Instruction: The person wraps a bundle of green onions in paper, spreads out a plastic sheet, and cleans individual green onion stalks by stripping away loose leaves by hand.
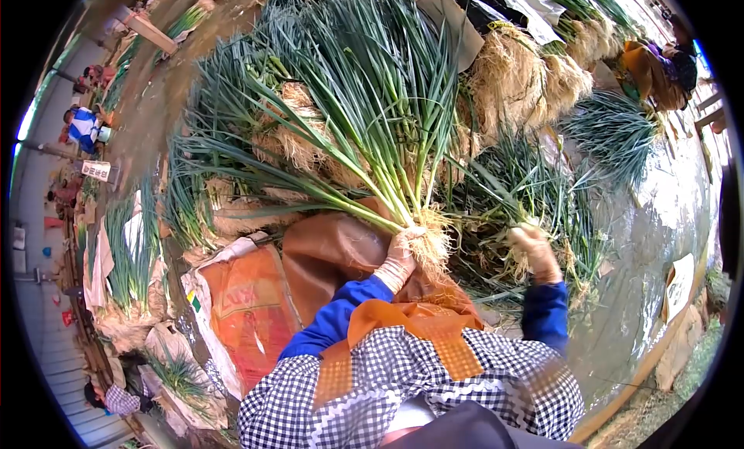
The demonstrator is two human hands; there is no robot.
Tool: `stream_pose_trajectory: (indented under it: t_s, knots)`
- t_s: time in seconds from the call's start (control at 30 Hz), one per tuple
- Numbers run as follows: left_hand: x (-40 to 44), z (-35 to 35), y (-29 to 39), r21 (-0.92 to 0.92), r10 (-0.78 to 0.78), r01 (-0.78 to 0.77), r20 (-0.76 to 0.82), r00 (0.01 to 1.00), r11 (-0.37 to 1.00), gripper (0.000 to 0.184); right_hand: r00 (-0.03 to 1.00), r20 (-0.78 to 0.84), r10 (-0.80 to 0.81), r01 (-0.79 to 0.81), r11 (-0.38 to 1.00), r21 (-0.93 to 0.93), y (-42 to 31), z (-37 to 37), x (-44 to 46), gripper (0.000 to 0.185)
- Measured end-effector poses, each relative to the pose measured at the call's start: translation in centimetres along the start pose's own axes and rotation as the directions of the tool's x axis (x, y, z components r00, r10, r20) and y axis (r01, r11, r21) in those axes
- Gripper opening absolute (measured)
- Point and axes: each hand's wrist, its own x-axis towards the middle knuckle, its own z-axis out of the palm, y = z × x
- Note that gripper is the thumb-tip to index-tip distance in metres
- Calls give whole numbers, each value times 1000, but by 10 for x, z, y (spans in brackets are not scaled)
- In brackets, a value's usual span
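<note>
A smooth dark grey shape [473, 432], too cropped for me to name, is sitting nearest the camera at the bottom edge, with my black-and-white gingham top [372, 379] spreading behind it. At the centre my left hand [399, 255] is closing firmly around the pale base of a fan-shaped bunch of long green onion stalks [387, 170], the leaves reaching toward the top of the frame and the straw-coloured roots [432, 244] hanging just right of my fingers. My right hand [535, 251] is curling over a loose, tangled heap of dark green stalks [573, 193] right of centre; it is blurring, so I cannot tell whether it is gripping any. I am judging myself partway along: one bunch is already standing gathered in my left fist, while that heap is lying unsorted. Thick bundles with shaggy tan roots [508, 81] are resting at upper right, beside a stiff beige sheet [457, 30]. At lower left, a printed orange-red woven sack [252, 302] is lying flattened; I am seeing no contents.
</note>
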Motion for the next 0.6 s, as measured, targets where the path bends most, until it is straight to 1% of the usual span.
stream_pose_trajectory:
  t_s: [0.03, 0.07, 0.1, 0.13, 0.17, 0.2, 0.23, 0.27, 0.3, 0.33, 0.37, 0.4, 0.43, 0.47, 0.5, 0.53, 0.57, 0.6]
  knots:
    - [5, -12, -4, 40, 24, -24, 4, 1000, 999, 24, 985, -170, -7, -64, 912, -405, 28, -36, 13, 24]
    - [8, -19, -8, 81, 45, -46, 11, 999, 996, 33, 944, -320, -81, -188, 667, -721, 58, -56, 30, 26]
    - [9, -21, -9, 90, 19, -21, 19, 1000, 996, 31, 941, -333, -55, -267, 479, -836, 62, -55, 42, 29]
    - [10, -20, -7, 95, 19, -21, 31, 999, 995, 31, 937, -348, -39, -326, 266, -907, 57, -50, 56, 32]
    - [12, -18, -7, 148, 33, -37, 24, 999, 988, 31, 930, -241, -278, -89, 465, -881, 42, -23, 66, 35]
    - [9, -20, -9, 198, 45, -45, 3, 999, 979, 30, 947, -206, -246, -66, 479, -875, -14, 24, 66, 38]
    - [0, -6, -7, 227, 75, -67, -27, 997, 972, 26, 951, -140, -274, 45, 571, -819, -39, 56, 79, 37]
    - [-6, 1, -6, 229, 81, -73, -25, 996, 971, 26, 947, -118, -297, 156, 751, -642, -42, 79, 107, 42]
    - [-11, 6, -4, 249, 79, -75, -7, 997, 966, 25, 981, -68, -183, 142, 906, -398, -56, 103, 127, 50]
    - [-16, 11, -2, 273, 77, -77, 11, 997, 959, 24, 959, 2, -284, 261, 876, -406, -39, 116, 176, 56]
    - [-21, 18, -1, 303, 85, -68, -44, 995, 951, 23, 976, 21, -216, 198, 846, -495, -42, 129, 197, 55]
    - [-19, 16, -2, 306, 97, -79, -42, 994, 949, 23, 984, 76, -160, 177, 906, -384, -37, 141, 212, 52]
    - [-14, 11, -4, 334, 137, -105, -73, 988, 937, 23, 959, -20, -281, 238, 846, -477, -34, 149, 215, 49]
    - [-9, 5, -5, 358, 175, -127, -103, 979, 925, 23, 909, -103, -403, 278, 772, -572, -27, 156, 215, 46]
    - [-5, 1, -5, 293, 157, -119, -108, 982, 949, 20, 816, -187, -547, 317, 694, -646, -23, 161, 204, 40]
    - [-3, 1, -5, 288, 155, -118, -109, 982, 950, 20, 811, -225, -540, 225, 643, -732, -20, 165, 193, 35]
    - [-1, 1, -5, 253, 139, -110, -101, 985, 961, 18, 839, -243, -487, 289, 777, -559, -13, 169, 179, 33]
    - [-1, -1, -5, 221, 121, -98, -95, 988, 970, 17, 869, -252, -427, 328, 876, -353, -11, 172, 153, 30]
